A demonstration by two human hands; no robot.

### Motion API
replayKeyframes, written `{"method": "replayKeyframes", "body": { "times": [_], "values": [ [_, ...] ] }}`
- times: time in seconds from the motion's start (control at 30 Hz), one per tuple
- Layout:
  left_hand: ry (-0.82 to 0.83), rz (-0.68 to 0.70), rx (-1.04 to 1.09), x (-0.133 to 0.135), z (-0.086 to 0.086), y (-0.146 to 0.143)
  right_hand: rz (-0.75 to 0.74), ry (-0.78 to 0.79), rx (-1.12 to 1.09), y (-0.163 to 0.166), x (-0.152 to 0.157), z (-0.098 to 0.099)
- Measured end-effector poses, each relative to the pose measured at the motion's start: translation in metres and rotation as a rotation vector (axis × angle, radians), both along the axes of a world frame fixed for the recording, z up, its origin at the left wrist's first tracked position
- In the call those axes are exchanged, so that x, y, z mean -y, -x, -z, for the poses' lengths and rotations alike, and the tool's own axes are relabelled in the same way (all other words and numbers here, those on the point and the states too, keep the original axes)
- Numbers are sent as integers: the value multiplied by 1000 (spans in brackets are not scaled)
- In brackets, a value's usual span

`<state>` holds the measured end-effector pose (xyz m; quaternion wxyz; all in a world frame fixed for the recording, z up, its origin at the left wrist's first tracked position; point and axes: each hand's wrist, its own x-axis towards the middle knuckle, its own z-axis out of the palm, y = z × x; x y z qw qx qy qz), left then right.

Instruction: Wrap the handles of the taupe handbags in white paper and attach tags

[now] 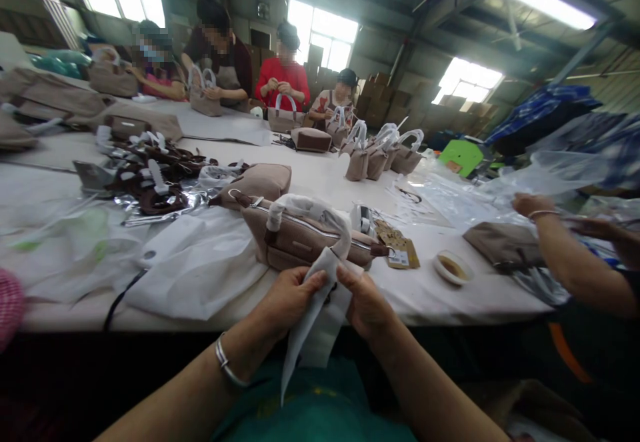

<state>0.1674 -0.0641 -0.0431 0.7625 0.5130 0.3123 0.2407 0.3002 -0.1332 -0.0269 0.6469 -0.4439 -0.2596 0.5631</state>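
Note:
My left hand (286,297) and my right hand (369,303) are close together at the table's front edge. Between thumb and fingers, each grips a white strip of thin wrapping material (311,315), whose loose ends hang below. Right behind the hands stands a taupe handbag (295,245) with a silver zipper along its top. White wrapping covers its arched front handle (327,210), and the strip meets that handle's right end. Whether the strip is wound fully around the handle there, I cannot tell.
Brown straps (155,175) lie piled at the left. A small dish (453,267) of brown liquid and brown tags (397,245) sit to the right. Several handbags (375,155) stand farther back. A co-worker's arm (575,255) reaches in from the right; several people work across the table.

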Motion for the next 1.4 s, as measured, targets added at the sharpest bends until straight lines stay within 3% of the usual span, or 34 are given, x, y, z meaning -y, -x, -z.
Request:
{"method": "replayKeyframes", "body": {
  "times": [0.1, 0.23, 0.33, 0.6, 0.67, 0.8, 0.87, 1.0, 1.13, 1.27, 1.4],
  "values": [
    [-35, 20, -43, -3, 2, 1, -8, 29, 142, -2, 12, 6],
    [-148, 40, -106, -1, 13, 0, 137, 126, 271, -6, 16, 17],
    [-226, -22, -110, 6, 21, 0, 197, 96, 409, -11, 10, 23],
    [-107, -105, -4, 18, 20, -3, 342, 110, 920, -21, -4, 30],
    [-109, -130, -37, 16, 17, -5, 305, 89, 896, -22, -3, 32],
    [-123, -173, -89, 12, 15, -5, 147, 45, 626, -22, 2, 35],
    [-153, -167, -88, 11, 16, -4, 146, 58, 554, -22, 3, 36],
    [-311, -126, -125, 11, 23, -5, 276, 70, 786, -20, 1, 34],
    [-315, -186, -178, 9, 24, -6, 377, 77, 1019, -17, -1, 36],
    [-367, -249, -224, 6, 16, -6, 407, 100, 1031, -13, 0, 35],
    [-599, -280, -237, 6, 11, -3, 409, 49, 942, -2, -1, 22]
  ]
}}
